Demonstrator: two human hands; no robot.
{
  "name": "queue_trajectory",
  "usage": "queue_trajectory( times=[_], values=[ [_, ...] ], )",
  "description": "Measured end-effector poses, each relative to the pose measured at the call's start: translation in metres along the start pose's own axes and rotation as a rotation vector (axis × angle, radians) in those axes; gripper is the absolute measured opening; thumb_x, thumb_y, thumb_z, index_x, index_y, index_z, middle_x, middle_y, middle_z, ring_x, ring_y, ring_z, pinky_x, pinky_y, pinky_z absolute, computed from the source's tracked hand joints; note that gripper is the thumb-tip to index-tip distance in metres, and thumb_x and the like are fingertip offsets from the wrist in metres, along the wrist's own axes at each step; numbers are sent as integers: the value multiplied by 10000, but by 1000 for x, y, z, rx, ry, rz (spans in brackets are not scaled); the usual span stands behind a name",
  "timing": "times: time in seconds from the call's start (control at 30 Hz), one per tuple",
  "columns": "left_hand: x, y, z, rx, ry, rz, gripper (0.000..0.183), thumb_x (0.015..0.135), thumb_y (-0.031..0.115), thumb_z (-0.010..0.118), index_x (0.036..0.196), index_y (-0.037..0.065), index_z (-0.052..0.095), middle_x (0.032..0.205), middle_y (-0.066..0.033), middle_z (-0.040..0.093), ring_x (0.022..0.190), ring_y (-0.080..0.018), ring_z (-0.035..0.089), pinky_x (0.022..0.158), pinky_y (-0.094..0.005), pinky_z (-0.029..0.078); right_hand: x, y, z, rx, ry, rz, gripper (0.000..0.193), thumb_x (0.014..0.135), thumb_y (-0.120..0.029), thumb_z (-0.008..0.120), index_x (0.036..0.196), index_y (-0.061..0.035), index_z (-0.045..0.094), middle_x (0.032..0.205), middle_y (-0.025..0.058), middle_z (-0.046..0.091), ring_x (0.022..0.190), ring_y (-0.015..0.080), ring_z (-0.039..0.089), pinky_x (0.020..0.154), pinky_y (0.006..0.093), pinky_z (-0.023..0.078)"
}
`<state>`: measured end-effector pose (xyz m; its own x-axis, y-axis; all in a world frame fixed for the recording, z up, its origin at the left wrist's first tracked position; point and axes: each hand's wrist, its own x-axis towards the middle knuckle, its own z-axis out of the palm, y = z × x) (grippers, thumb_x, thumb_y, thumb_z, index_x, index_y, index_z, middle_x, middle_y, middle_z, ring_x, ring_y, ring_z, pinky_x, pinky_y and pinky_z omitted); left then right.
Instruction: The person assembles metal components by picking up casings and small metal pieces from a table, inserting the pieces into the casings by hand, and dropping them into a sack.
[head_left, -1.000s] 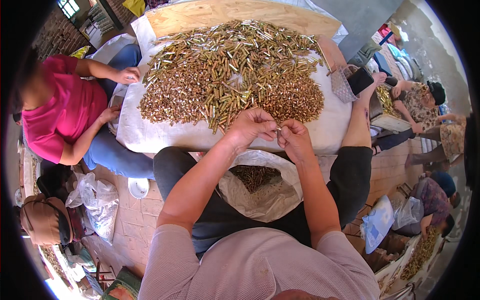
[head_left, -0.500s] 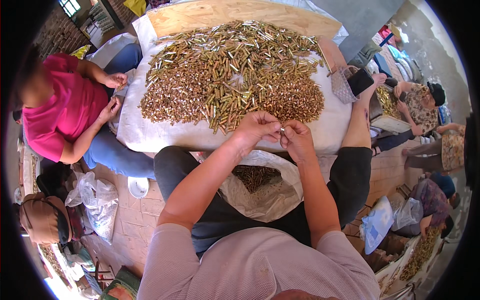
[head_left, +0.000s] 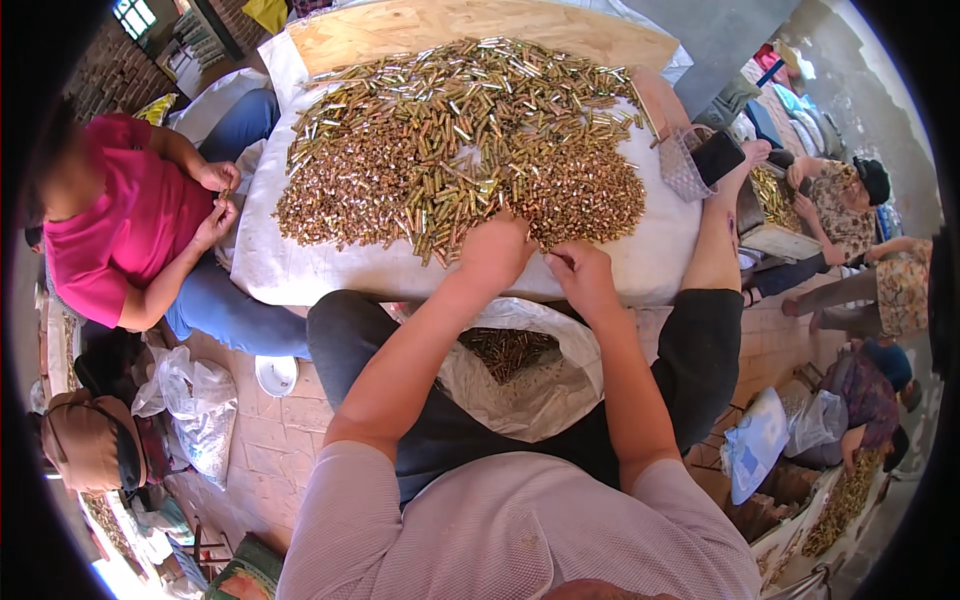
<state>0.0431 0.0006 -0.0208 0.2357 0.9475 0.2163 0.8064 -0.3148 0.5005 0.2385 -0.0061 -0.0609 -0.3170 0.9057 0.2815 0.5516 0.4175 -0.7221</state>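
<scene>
On the white-covered table (head_left: 262,275) lies a wide heap of slim brass-coloured metal tubes (head_left: 480,100). Two mounds of small coppery metal pieces flank its front, a left mound (head_left: 340,195) and a right mound (head_left: 590,195). My left hand (head_left: 498,252) reaches to the front of the heap, between the tubes and the right mound. Its fingers curl downward, and their tips are mostly hidden. Just right of it, my right hand (head_left: 582,272) hovers by the right mound's front edge. Thumb and fingers are pinched there; whatever they hold is too small to make out.
Between my knees an open whitish sack (head_left: 530,405) holds dark slender pieces. A wooden board (head_left: 480,35) edges the table's far side. At the right stand a woven basket (head_left: 685,165) and a dark phone (head_left: 718,160). A co-worker in pink (head_left: 135,210) sits at the left.
My hands were together over the table's front edge, holding a small shiny piece. Now they are apart; the left has reached forward to the heap, while the right has shifted slightly. The co-worker's hands came together.
</scene>
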Motion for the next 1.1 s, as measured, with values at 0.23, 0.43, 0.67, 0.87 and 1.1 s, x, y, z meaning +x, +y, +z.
queue_trajectory(
  times=[0.23,0.43,0.67,0.87,1.1],
  values=[
    [2,11,5,235,-179,-122,105,800,85,635,873,28,685,959,-186,660,868,-332,697,730,-418,573,1,-6,21,-407,90,6,79,797,-68,685,872,-48,675,852,160,622,790,355,622,707,429,512],
    [-3,-12,6,-25,-49,-96,134,816,130,618,893,36,677,929,-163,666,811,-346,678,749,-433,539,4,-19,20,-400,49,-49,79,794,-55,676,871,-43,662,846,160,620,763,358,618,702,432,513],
    [-7,-16,-29,-299,-59,-178,152,822,125,673,928,16,679,835,-181,688,768,-334,660,720,-408,512,6,-32,17,-333,81,-40,91,791,-51,684,873,-27,653,827,169,614,750,365,616,684,426,510],
    [-5,-14,-31,-302,-79,-163,154,815,130,677,917,14,683,844,-178,689,769,-337,660,718,-408,513,8,-38,13,-344,127,-141,72,788,-29,687,854,-24,658,815,167,619,728,352,620,674,411,511],
    [-5,-13,-34,-463,-104,-178,129,825,90,689,918,1,676,770,-110,674,701,-191,632,669,-339,506,2,-27,6,-158,68,-55,143,780,34,690,913,-18,682,765,119,632,670,246,619,639,340,505]
  ],
)
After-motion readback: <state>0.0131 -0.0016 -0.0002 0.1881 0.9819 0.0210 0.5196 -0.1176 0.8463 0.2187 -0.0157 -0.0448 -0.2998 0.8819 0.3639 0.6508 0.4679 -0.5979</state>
